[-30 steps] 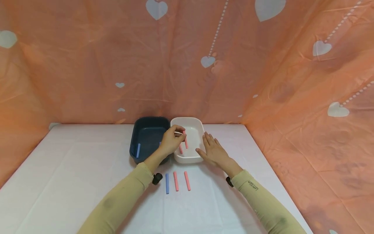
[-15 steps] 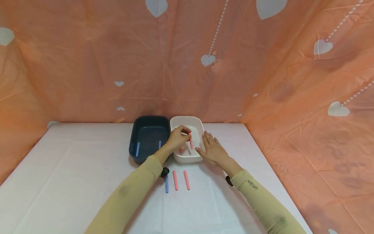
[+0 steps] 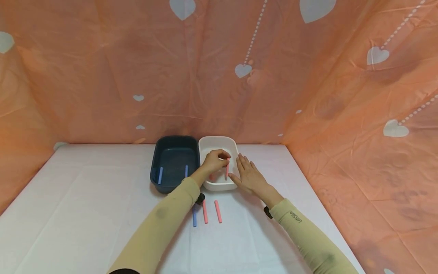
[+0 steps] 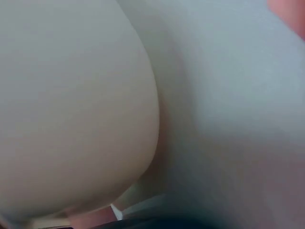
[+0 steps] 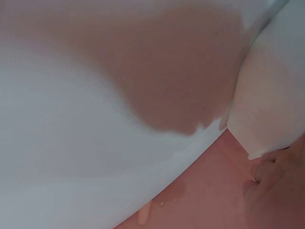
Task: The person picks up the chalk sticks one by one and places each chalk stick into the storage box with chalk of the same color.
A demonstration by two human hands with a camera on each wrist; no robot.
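Observation:
My left hand point(image 3: 215, 161) pinches a pink stick of chalk point(image 3: 227, 171) between thumb and fingers, inside the outline of the white container point(image 3: 220, 187). The chalk points down, near the container's right wall. Another pink chalk point(image 3: 211, 177) lies in there, partly covered by that hand. My right hand point(image 3: 251, 179) has its fingers straight along the container's right side; its fingers point(image 5: 274, 183) touch the outer wall in the right wrist view. On the cloth in front lie two pink chalks point(image 3: 218, 211) and a blue chalk point(image 3: 194, 217), partly behind the left wrist. The left wrist view is mostly blurred.
A dark blue container point(image 3: 175, 188) stands against the white one's left side, with two blue chalks point(image 3: 160, 176) in it. White cloth point(image 3: 96, 205) covers the table. An orange curtain point(image 3: 205, 95) with hearts hangs behind and at both sides.
My left hand has moved right across the white container with the pink chalk, now closer to the right wall. My right hand has stayed in place.

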